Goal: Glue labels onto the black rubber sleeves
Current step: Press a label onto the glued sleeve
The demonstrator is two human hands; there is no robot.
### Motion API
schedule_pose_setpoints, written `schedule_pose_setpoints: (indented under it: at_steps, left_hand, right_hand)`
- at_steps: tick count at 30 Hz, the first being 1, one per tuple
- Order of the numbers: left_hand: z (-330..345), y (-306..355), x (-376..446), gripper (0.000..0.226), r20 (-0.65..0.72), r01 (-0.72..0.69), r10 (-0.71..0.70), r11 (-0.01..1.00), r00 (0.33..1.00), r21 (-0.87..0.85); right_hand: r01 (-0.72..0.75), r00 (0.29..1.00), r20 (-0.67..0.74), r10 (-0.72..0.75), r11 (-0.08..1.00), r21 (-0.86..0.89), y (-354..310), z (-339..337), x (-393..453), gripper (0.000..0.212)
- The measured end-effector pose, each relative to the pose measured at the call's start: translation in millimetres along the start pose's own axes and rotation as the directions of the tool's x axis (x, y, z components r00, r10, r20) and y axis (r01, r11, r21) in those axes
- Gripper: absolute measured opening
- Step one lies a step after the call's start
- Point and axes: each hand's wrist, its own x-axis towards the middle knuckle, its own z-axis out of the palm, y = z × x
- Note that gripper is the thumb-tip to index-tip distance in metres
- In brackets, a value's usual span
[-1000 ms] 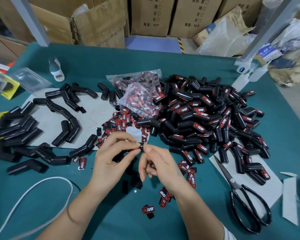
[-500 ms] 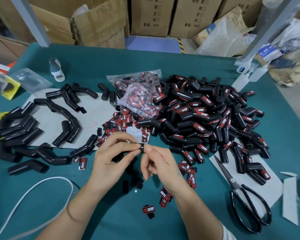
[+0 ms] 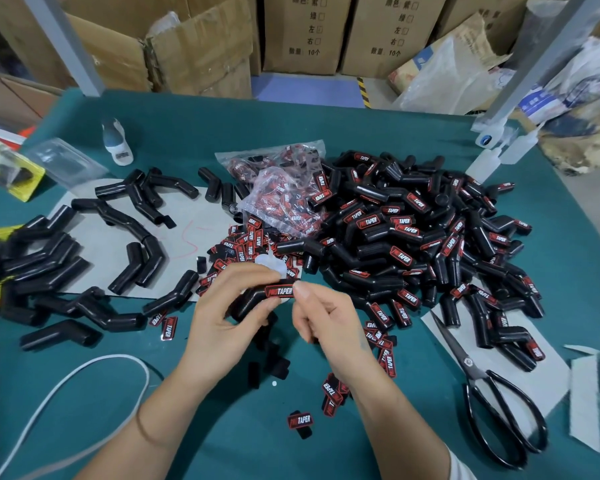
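My left hand [image 3: 222, 317] grips a bent black rubber sleeve [image 3: 248, 301] just above the green table, with a small translucent glue bottle [image 3: 271, 264] tucked behind its fingers. A red and black "TAPER" label [image 3: 279, 292] lies on the sleeve, facing me. My right hand [image 3: 329, 327] has curled fingers, and its thumb tip pinches the label's right end against the sleeve. A big pile of labelled sleeves [image 3: 413, 237] lies to the right. Unlabelled sleeves [image 3: 49, 265] lie to the left. Loose labels [image 3: 246, 244] are scattered behind my hands.
A plastic bag of labels [image 3: 284, 195] sits behind the loose ones. Black scissors [image 3: 492, 393] lie at the right front, and a white cable [image 3: 66, 382] loops at the left front. A white bottle [image 3: 116, 142] stands at the back left. Cardboard boxes line the far edge.
The sleeve has turned in my hands, so its label now faces me. Both hands stay in the same place.
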Motion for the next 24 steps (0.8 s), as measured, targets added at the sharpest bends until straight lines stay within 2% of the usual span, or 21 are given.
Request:
schedule_pose_setpoints:
  at_steps: [2, 5, 7, 10, 11, 13, 14, 16, 19, 24]
  left_hand:
    - [2.1, 3.1, -2.9, 0.035, -0.005, 0.059, -0.060, 0.998, 0.998, -0.037]
    - [5.5, 6.4, -5.3, 0.044, -0.022, 0.063, -0.063, 0.998, 0.998, -0.017]
    - [6.4, 5.2, -5.9, 0.045, -0.029, 0.053, -0.053, 0.998, 0.998, -0.017]
    - [6.8, 2.3, -7.8, 0.042, -0.036, 0.082, -0.086, 0.993, 0.996, -0.081]
    - [6.8, 1.9, -8.7, 0.042, -0.046, 0.088, -0.093, 0.992, 0.995, -0.093]
    - [7.2, 2.9, -9.7, 0.045, -0.085, 0.068, -0.073, 0.996, 0.994, -0.062]
    - [8.2, 3.6, -9.7, 0.047, -0.100, 0.051, -0.054, 0.998, 0.994, -0.035]
    - [10.1, 6.5, -9.4, 0.051, -0.100, 0.015, -0.014, 1.000, 0.995, 0.013]
    - [12.4, 8.7, -10.1, 0.055, -0.077, -0.042, 0.049, 0.995, 0.996, 0.095]
    - [15.0, 7.6, -11.4, 0.063, -0.086, -0.015, 0.023, 0.996, 0.996, 0.089]
  right_hand:
    - [0.005, 0.999, -0.045, -0.003, 0.999, 0.034, -0.4, -0.7, 1.2, 0.061]
    - [0.081, 0.994, -0.072, -0.078, 0.995, 0.049, 0.6, -0.6, 0.6, 0.038]
    - [0.109, 0.992, -0.072, -0.105, 0.993, 0.049, 2.4, -1.0, 0.5, 0.037]
    - [0.085, 0.990, -0.115, -0.077, 0.994, 0.068, 1.1, 1.6, 0.4, 0.058]
    - [0.077, 0.991, -0.114, -0.068, 0.994, 0.076, 0.8, 2.1, 0.4, 0.055]
    - [0.074, 0.995, -0.071, -0.067, 0.993, 0.090, -0.2, 3.2, 0.0, 0.022]
    - [0.064, 0.997, -0.051, -0.059, 0.994, 0.092, -1.2, 4.2, 0.3, 0.015]
    - [0.017, 0.999, -0.042, -0.013, 0.994, 0.110, -3.3, 8.3, -0.1, 0.016]
    - [-0.026, 0.998, -0.053, 0.040, 0.968, 0.249, -3.5, 13.4, -2.2, 0.016]
    - [0.008, 0.997, -0.076, 0.021, 0.934, 0.358, -1.5, 16.0, -5.2, 0.008]
